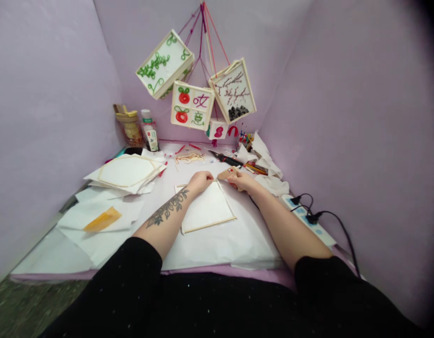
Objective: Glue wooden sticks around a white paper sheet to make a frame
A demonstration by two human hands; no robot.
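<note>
A white panel (207, 206) edged with thin wooden strips lies on the covered table between my forearms. At its far edge, my left hand (202, 180) is pinched near the top strip; what its fingertips hold, if anything, is too small to make out. My right hand (239, 180) is wrapped round a tan glue gun (227, 173), whose tip points left at the panel's far right corner, close to my left fingertips. A dark cord runs down from beneath my right hand.
Stick-framed panels (192, 105) hang above the table's back. Paper sheets (125, 171) lie left, near a bottle (150, 131) and a jar (130, 129). Loose sticks (190, 157) and black-handled pliers (228, 160) lie behind my hands. A power strip (308, 220) with cables sits right, near crumpled paper (273, 184).
</note>
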